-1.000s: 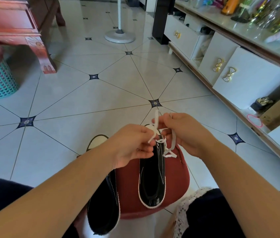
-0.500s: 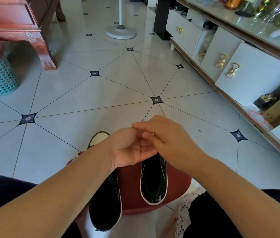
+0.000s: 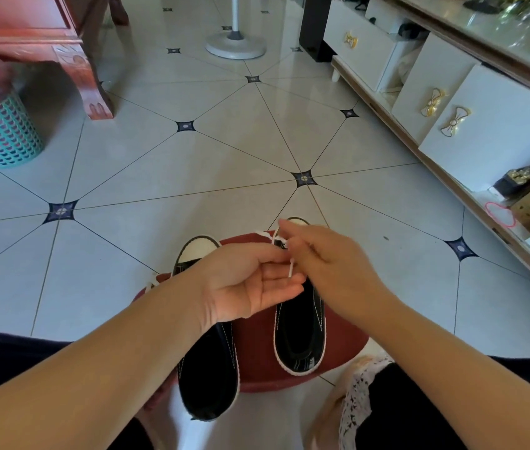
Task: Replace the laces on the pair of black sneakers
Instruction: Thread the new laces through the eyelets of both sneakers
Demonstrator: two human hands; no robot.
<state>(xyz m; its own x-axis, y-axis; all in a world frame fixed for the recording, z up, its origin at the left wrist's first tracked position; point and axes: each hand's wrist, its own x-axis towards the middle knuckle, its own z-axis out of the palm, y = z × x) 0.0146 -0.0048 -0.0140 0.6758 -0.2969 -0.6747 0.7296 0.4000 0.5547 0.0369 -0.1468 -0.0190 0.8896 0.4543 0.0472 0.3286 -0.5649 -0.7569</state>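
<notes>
Two black sneakers with white soles stand side by side on a round red stool (image 3: 257, 352) between my knees. The left sneaker (image 3: 206, 378) is partly under my left forearm. Over the front of the right sneaker (image 3: 299, 336) my two hands meet. My right hand (image 3: 328, 264) pinches a white lace (image 3: 290, 269) near the shoe's toe. My left hand (image 3: 244, 284) lies palm up with long fingers, its thumb and forefinger reaching the same lace. A short lace end hangs across my left fingertips. The eyelets are hidden by the hands.
Tiled floor (image 3: 224, 157) spreads ahead. A teal basket (image 3: 0, 138) and a red wooden furniture leg (image 3: 91, 89) stand at the far left. A fan base (image 3: 236, 43) is far ahead. A low white cabinet (image 3: 484, 125) runs along the right.
The hands, overlapped half a second ago, have drawn slightly apart. My left palm has turned up, and the lace and the right shoe's toe show again.
</notes>
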